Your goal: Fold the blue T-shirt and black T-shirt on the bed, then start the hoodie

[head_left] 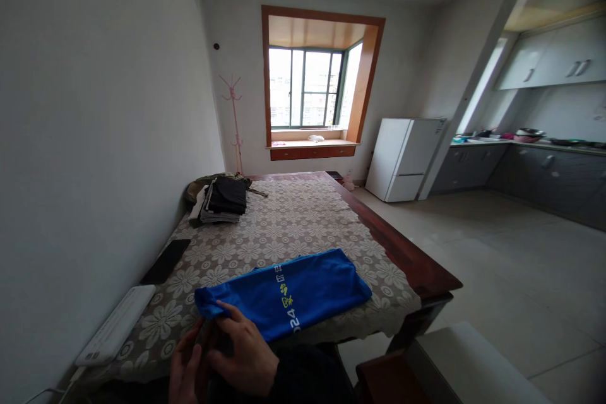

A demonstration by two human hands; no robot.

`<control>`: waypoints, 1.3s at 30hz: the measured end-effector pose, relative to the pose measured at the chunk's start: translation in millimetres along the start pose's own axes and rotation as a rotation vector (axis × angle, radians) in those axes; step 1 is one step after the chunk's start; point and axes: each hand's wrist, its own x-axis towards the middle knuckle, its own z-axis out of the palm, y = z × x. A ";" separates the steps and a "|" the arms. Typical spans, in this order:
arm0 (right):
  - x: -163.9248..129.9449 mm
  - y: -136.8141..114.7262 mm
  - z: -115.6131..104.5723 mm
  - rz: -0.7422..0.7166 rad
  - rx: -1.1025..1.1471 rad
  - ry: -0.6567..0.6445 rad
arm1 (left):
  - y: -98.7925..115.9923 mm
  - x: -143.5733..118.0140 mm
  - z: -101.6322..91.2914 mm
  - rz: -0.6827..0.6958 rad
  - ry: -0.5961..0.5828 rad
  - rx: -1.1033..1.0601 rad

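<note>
The blue shirt point(288, 293) lay long-ways left to right. The right hand point(243, 353) pinched its left end; the left hand point(184, 369) maybe too.

- Stack of dark folded clothes point(222, 200) at far left end of table point(416, 265), on floral lace cloth point(293, 221).
- Black flat device point(165, 261) by the wall; white power strip point(116, 324) just nearer along same edge.
- Pink coat stand point(233, 123) in corner, next to bay window point(315, 85).
- White fridge point(402, 159) right of window.
- Kitchen counter point(521, 142) w/ bowls, grey cabinets below, white ones above.
</note>
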 end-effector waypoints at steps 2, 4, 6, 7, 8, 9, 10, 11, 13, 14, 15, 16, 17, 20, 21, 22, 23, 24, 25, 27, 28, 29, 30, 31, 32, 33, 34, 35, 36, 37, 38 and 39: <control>5.7 -3.1 -21.5 -0.009 0.108 0.051 | 13.3 -5.8 15.7 0.006 -0.050 -0.144; 7.7 0.6 -45.3 -0.016 0.226 0.136 | 25.1 -11.0 32.6 0.017 -0.123 -0.274; 2.3 11.2 -71.4 -0.003 0.393 0.288 | 32.2 -16.2 47.6 0.053 -0.190 -0.317; -4.1 18.3 -84.8 0.009 0.496 0.383 | 34.0 -19.1 53.8 0.080 -0.221 -0.306; -12.9 26.0 -98.2 0.021 0.601 0.474 | 35.1 -22.1 59.2 0.113 -0.255 -0.276; -23.9 34.0 -111.1 0.031 0.692 0.556 | 35.9 -25.4 64.1 0.148 -0.295 -0.227; -36.6 41.9 -123.1 0.038 0.759 0.625 | 36.8 -28.9 68.9 0.187 -0.337 -0.164; -50.6 49.4 -134.0 0.045 0.798 0.681 | 38.0 -32.4 73.8 0.233 -0.377 -0.093; -79.1 63.0 -151.0 0.078 0.813 0.768 | 41.9 -38.5 85.9 0.343 -0.442 0.042; -92.3 69.1 -157.0 0.105 0.800 0.802 | 44.3 -40.8 93.2 0.404 -0.464 0.096; -103.9 74.6 -161.7 0.134 0.782 0.827 | 46.9 -42.5 101.4 0.464 -0.485 0.142; -113.7 79.7 -165.2 0.165 0.761 0.842 | 49.4 -43.5 110.0 0.520 -0.501 0.182; -121.4 84.3 -168.1 0.191 0.740 0.849 | 51.5 -44.0 118.7 0.567 -0.512 0.220; -133.4 95.9 -177.2 0.241 0.698 0.857 | 54.8 -43.4 140.7 0.648 -0.535 0.323; -134.9 99.4 -181.2 0.256 0.695 0.862 | 54.5 -42.9 145.5 0.661 -0.538 0.351; -135.8 102.8 -185.8 0.272 0.693 0.869 | 53.5 -42.3 148.9 0.670 -0.538 0.375; -136.7 106.1 -190.9 0.292 0.690 0.875 | 51.9 -41.8 150.8 0.677 -0.536 0.394; -137.7 109.6 -196.4 0.315 0.683 0.875 | 49.9 -41.2 151.5 0.683 -0.535 0.406; -139.1 113.0 -202.0 0.342 0.670 0.868 | 47.8 -40.6 151.3 0.687 -0.535 0.413; -142.6 119.7 -213.2 0.408 0.609 0.826 | 43.9 -39.8 149.4 0.697 -0.541 0.416; -144.5 122.7 -218.7 0.447 0.548 0.797 | 42.5 -39.5 148.1 0.702 -0.546 0.416; -146.3 125.3 -224.1 0.484 0.461 0.771 | 41.7 -39.4 147.0 0.707 -0.549 0.416; -147.9 127.5 -229.2 0.513 0.345 0.754 | 41.4 -39.4 146.0 0.711 -0.550 0.419; -149.2 129.3 -233.9 0.528 0.205 0.747 | 41.5 -39.5 145.2 0.713 -0.553 0.423; -150.2 130.8 -238.1 0.528 0.057 0.746 | 41.9 -39.6 144.5 0.714 -0.557 0.428; -151.0 132.0 -241.7 0.515 -0.082 0.749 | 42.4 -39.7 144.0 0.714 -0.560 0.433; -151.8 133.0 -244.3 0.496 -0.196 0.748 | 42.8 -39.6 143.5 0.715 -0.563 0.438; -152.6 133.9 -246.2 0.475 -0.279 0.740 | 43.1 -39.4 143.0 0.718 -0.567 0.442; -153.5 134.7 -247.1 0.460 -0.333 0.727 | 43.0 -39.0 142.6 0.723 -0.570 0.446; -154.3 135.5 -247.4 0.450 -0.365 0.712 | 42.7 -38.4 142.1 0.729 -0.571 0.450; -155.2 136.3 -247.2 0.443 -0.386 0.700 | 42.1 -37.7 141.7 0.733 -0.571 0.454; -155.8 137.1 -246.7 0.438 -0.403 0.691 | 41.3 -36.8 141.3 0.734 -0.571 0.457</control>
